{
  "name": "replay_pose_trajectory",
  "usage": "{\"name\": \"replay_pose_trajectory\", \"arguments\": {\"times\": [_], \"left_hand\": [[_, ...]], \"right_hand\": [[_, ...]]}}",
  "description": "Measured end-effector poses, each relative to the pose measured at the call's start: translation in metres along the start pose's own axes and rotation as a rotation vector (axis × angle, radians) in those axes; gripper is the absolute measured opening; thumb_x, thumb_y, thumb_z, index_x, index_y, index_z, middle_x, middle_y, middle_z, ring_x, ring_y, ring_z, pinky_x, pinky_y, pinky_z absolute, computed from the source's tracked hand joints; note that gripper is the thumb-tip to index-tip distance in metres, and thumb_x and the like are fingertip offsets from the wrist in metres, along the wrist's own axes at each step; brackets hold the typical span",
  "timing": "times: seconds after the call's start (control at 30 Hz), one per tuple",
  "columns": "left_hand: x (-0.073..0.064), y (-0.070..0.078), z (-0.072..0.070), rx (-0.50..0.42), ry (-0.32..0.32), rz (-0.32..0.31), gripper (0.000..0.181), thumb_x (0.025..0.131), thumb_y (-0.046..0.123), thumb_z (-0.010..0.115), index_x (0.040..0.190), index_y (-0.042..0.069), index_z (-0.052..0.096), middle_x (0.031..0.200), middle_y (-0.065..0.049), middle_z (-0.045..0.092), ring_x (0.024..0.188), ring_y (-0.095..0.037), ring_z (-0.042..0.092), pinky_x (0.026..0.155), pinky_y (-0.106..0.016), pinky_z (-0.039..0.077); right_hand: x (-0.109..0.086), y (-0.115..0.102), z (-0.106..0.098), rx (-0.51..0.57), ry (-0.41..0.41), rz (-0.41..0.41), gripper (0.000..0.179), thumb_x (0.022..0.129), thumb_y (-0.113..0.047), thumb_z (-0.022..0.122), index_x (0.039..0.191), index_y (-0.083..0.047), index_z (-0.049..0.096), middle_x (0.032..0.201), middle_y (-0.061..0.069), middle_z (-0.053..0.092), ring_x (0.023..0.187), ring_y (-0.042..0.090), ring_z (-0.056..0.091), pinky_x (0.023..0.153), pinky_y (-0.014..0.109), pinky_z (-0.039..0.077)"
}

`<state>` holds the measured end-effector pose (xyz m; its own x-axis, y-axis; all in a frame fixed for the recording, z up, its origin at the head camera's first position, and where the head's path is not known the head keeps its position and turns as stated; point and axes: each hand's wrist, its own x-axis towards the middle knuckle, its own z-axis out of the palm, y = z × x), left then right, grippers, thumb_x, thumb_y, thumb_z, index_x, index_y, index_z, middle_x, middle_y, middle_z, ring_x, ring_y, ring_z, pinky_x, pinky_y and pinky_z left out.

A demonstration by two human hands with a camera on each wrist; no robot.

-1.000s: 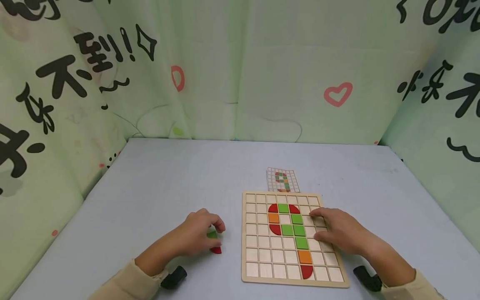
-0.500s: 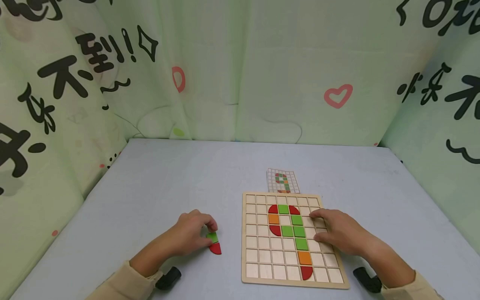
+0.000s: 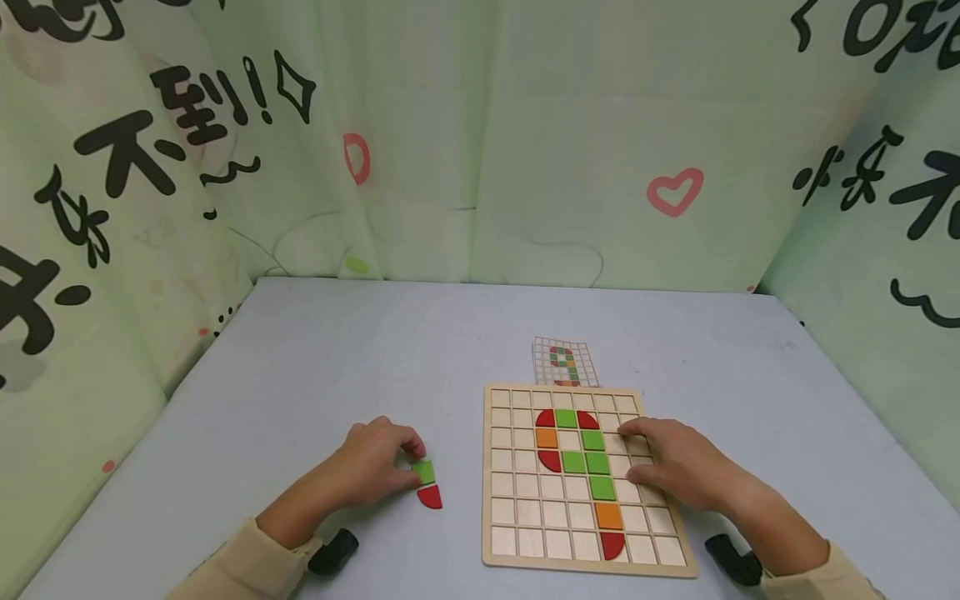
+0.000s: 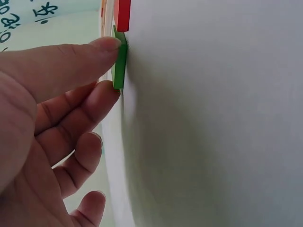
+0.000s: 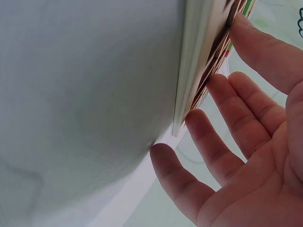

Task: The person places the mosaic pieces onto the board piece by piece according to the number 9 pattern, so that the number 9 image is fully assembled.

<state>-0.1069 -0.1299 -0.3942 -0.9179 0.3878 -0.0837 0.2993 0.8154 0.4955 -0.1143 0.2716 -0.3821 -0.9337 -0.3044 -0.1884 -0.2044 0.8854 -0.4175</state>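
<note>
My left hand (image 3: 375,458) is left of the board, thumb and forefinger pinching a green square tile (image 3: 424,472) at its edges; the thumb (image 4: 102,52) and the tile's side (image 4: 121,64) show in the left wrist view. A red quarter-round tile (image 3: 430,497) lies against the near side of the green one. My right hand (image 3: 678,458) rests on the right part of the wooden grid board (image 3: 525,504), its fingers spread and relaxed. Red, green and orange tiles sit in the board's cells, forming a loop with a tail that ends in a red quarter-round (image 3: 613,546).
Behind the board, partly covered by it, lies a printed grid card (image 3: 564,362) with a coloured pattern. Black wrist straps (image 3: 333,552) show below the hands. A pale green printed curtain (image 3: 555,167) encloses the white table (image 3: 360,350).
My left hand has drawn back slightly to the left, so more of the green tile and the red quarter-round shows. The right hand has stayed in place on the board.
</note>
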Motion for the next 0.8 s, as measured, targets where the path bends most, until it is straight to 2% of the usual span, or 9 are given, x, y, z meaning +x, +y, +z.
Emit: {"name": "replay_pose_trajectory", "arguments": {"times": [0.23,0.5,0.8], "left_hand": [[0.0009,-0.0004,0.0012,-0.007,-0.008,-0.001,0.019,0.079,0.015,0.084,0.093,0.018,0.071,0.085,0.014,0.061,0.088,-0.013,0.05,0.083,-0.042,0.038],[0.0006,-0.0007,0.0012,0.03,0.022,0.054,0.025,0.079,0.009,0.083,0.101,0.012,0.071,0.093,0.009,0.066,0.09,-0.015,0.052,0.082,-0.044,0.039],[0.0037,0.0007,-0.0005,0.061,0.021,0.047,0.023,0.079,0.012,0.084,0.099,0.012,0.072,0.089,0.01,0.065,0.089,-0.015,0.052,0.086,-0.045,0.038]], "right_hand": [[-0.0005,-0.0008,0.0008,-0.001,-0.002,0.01,0.057,0.084,-0.026,0.081,0.132,-0.005,0.059,0.131,0.019,0.059,0.121,0.043,0.052,0.098,0.061,0.04],[-0.0007,-0.0021,0.0012,-0.013,0.001,0.022,0.057,0.083,-0.026,0.081,0.132,-0.005,0.059,0.132,0.02,0.058,0.12,0.043,0.052,0.099,0.062,0.04],[-0.0008,-0.0021,-0.0001,-0.009,0.001,0.009,0.055,0.084,-0.025,0.081,0.131,-0.005,0.059,0.13,0.018,0.059,0.119,0.041,0.053,0.098,0.06,0.04]]}}
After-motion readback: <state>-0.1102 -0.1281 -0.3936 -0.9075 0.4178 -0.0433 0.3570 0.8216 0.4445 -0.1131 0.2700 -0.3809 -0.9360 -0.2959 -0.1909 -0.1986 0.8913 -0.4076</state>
